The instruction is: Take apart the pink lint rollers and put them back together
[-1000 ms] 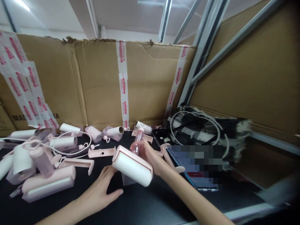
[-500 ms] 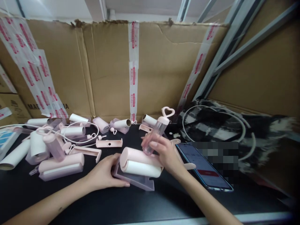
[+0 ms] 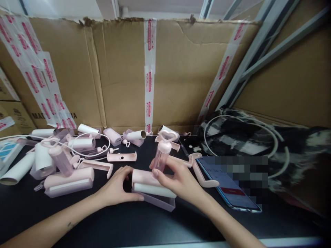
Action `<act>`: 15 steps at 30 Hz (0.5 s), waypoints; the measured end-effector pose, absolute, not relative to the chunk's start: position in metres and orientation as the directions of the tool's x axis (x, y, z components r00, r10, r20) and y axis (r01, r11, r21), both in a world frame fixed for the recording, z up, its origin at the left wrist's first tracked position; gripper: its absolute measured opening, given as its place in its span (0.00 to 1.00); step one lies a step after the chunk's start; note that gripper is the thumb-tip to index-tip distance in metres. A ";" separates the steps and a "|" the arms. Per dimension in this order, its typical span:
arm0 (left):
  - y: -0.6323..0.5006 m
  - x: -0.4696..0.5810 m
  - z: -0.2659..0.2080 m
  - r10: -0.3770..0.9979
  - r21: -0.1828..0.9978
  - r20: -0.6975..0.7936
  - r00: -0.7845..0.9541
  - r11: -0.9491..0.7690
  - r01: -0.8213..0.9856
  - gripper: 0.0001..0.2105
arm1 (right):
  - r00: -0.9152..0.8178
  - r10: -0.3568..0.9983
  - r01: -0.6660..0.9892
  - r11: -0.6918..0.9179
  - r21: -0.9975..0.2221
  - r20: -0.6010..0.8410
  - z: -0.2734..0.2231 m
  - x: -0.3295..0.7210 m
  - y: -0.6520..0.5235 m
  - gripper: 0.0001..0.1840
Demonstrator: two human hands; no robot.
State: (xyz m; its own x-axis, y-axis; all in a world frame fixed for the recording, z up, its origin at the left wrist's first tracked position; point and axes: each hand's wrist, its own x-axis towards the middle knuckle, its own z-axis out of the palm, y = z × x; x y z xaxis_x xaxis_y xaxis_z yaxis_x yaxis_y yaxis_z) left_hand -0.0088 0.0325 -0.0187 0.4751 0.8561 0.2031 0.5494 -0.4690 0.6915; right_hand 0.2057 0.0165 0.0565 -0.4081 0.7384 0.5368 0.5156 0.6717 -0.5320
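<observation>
My left hand (image 3: 116, 187) grips the left end of a translucent lilac case (image 3: 161, 203), thumb along its front and fingers behind. Over this case sits a pale pink curved cover (image 3: 144, 176) with a white roll (image 3: 155, 190) under it; the assembly looks tilted, with a gap above the case at the right. My right hand (image 3: 178, 175) is closed round a clear pinkish handle (image 3: 160, 156) topped by a heart-shaped loop (image 3: 168, 135). The handle stands up from the cover; its lower end is hidden by my fingers.
A similar assembled pink piece (image 3: 69, 181) lies at left, near white tubes (image 3: 18, 168) and a white cable (image 3: 108, 139). Pink brackets (image 3: 122, 157) lie behind my hands. A phone (image 3: 230, 186) rests at right. Cardboard (image 3: 124, 75) walls the back.
The handle has come more upright and moved left, and the cover with its roll has lowered into the case. My left hand stays at the case's left end.
</observation>
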 end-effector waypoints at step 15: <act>0.034 -0.008 -0.016 0.870 0.713 0.154 0.469 -0.426 0.557 0.30 | -0.432 0.739 0.544 0.671 -0.504 0.517 0.040 0.202 0.022 0.05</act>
State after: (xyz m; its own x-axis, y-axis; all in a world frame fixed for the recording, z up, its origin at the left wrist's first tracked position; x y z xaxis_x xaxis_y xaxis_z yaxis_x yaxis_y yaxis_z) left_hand -0.0075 0.0336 -0.0156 0.4692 0.8697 0.1536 0.5568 -0.4263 0.7130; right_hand 0.2018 0.0215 0.0402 -0.4324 0.7388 0.5169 0.5436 0.6710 -0.5043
